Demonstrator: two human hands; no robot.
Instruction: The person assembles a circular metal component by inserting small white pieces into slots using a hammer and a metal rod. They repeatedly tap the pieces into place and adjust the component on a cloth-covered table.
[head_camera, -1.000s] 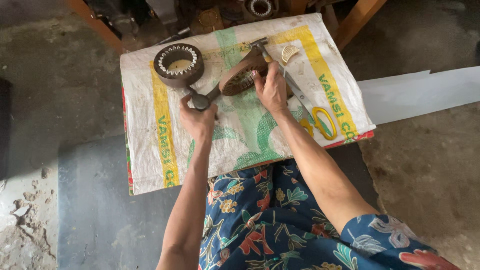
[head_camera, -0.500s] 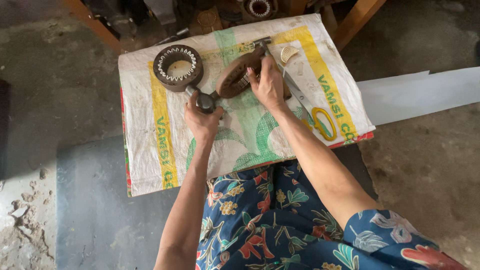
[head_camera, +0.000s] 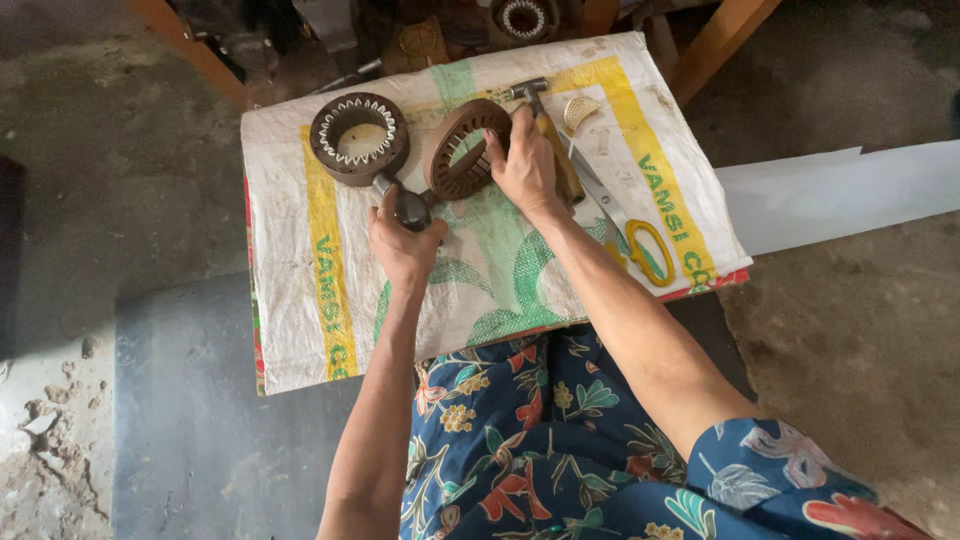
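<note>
Change: I see the slotted ring (head_camera: 468, 148) tipped up on its edge now; 0.5 s ago it lay flatter on the sack (head_camera: 520, 270).
Right hand (head_camera: 525, 165): fingers curled over the ring's far rim, propping it upright.
Left hand (head_camera: 403, 240): closed tight around a dark tool handle (head_camera: 410, 208), its tip at the ring's lower edge.
Meaning: I judge the ring is being steadied for work on its slots.
Around: 1 second ring (head_camera: 358, 137) lies flat just beside; hammer (head_camera: 545, 125) and yellow-handled scissors (head_camera: 625, 220) right of the hand.
In the way: hammer lies touching-close behind the right hand.
</note>
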